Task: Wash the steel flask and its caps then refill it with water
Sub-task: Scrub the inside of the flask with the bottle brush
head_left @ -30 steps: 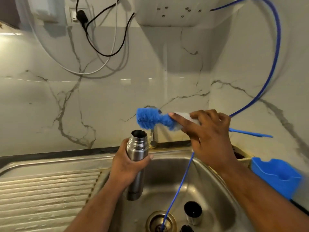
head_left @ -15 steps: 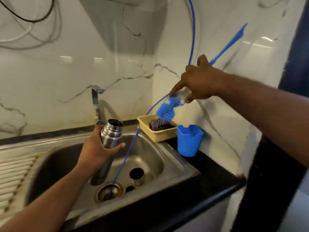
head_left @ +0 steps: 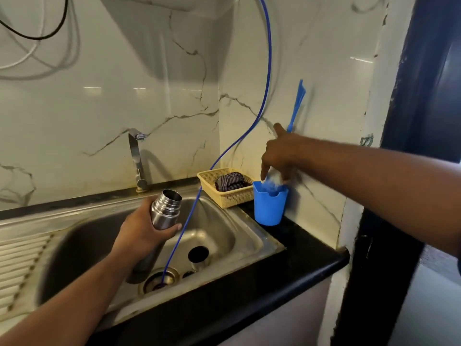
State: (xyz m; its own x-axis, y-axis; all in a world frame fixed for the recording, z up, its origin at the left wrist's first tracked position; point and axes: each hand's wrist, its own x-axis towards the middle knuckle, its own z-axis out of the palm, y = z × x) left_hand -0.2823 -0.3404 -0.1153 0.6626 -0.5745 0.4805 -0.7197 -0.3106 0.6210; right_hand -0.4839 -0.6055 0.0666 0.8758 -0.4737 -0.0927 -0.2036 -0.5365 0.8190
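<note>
Head view, sink corner, entries in order of change

Item 1, bottle brush (head_left: 296, 106): a second ago it was held level just above the flask's mouth, over the basin. It now stands head-down in the blue cup (head_left: 269, 208) on the black counter (head_left: 299, 243), handle upright against the wall. Right hand (head_left: 282, 156) grips its shaft just above the cup's rim, fingers curled, forefinger pointing down. Judgement: scrubbing of the inside is over and the brush is being put away; rinsing falls next

Item 2, steel flask (head_left: 166, 211): position little changed. Left hand (head_left: 143, 229) wraps its upper body, thumb across the front. It is held tilted over the sink (head_left: 224, 228), mouth up, base low near the drain (head_left: 161, 279). Brushed silver body, ridged threaded neck, mouth open and dark; no water level readable; lower half blurred

Item 3, caps: one steel cap (head_left: 198, 257) stands open side up on the basin floor, right of the drain. A smaller dark piece (head_left: 188, 274) lies beside it, too small to identify. Both lie apart from the flask

Item 4, blue tube (head_left: 268, 71): runs from above down into the drain, passing just right of the flask
</note>
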